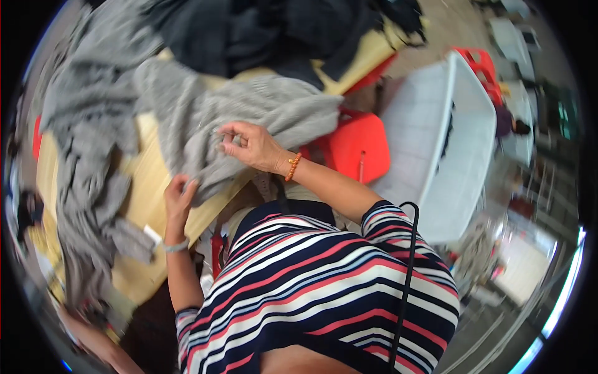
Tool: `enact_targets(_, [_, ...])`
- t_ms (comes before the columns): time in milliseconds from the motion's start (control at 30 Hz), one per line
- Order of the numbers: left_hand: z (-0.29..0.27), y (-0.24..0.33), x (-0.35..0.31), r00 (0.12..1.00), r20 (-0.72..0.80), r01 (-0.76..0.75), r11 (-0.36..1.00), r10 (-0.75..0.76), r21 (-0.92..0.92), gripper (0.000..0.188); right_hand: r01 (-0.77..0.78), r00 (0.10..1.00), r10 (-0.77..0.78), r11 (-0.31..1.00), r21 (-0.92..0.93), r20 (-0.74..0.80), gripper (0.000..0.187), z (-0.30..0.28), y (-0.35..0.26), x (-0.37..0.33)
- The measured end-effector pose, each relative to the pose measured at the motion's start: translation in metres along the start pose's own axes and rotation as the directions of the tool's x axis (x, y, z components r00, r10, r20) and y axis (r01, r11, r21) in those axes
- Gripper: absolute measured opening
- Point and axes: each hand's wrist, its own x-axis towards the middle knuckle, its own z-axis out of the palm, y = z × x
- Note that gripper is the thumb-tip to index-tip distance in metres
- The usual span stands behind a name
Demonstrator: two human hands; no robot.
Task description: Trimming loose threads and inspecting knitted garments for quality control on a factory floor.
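Observation:
A light grey knit garment (pixel 274 109) is spread across the near side of the wooden table, one end hanging toward the red stool. My left hand (pixel 179 198) is at its near left edge, thumb and fingers pinching the fabric. Above the middle of the garment is my right hand (pixel 256 148), an orange bead bracelet on its wrist. Its fingers are curled together near the thumb; whatever small thing they may hold is too blurred to make out.
More grey knit garments (pixel 93 181) lie heaped along the left of the pale wooden table (pixel 146 274). Dark garments (pixel 249 34) pile up at its far side. Right of me stand a red stool (pixel 361 146) and a large white bin (pixel 464 156). Another person's arm (pixel 87 336) shows at lower left.

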Motion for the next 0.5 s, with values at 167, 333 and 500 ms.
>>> enact_targets(167, [-0.010,-0.011,0.004,0.996,0.078,0.042,0.998,-0.038,-0.053,0.012,0.039,0.501,0.081,0.993,0.116,-0.862,0.030,-0.092,0.112,-0.063])
enact_targets(333, [-0.005,-0.010,0.029,0.979,0.186,0.063,0.994,-0.078,0.084,0.012,-0.219,0.033,0.605,0.781,0.585,-0.795,0.022,-0.149,0.326,-0.180])
enact_targets(500, [-0.010,0.020,0.022,0.946,0.203,0.239,0.967,-0.252,0.085,0.015,-0.681,0.028,0.554,0.620,0.390,-0.832,0.023,-0.135,0.412,-0.212])
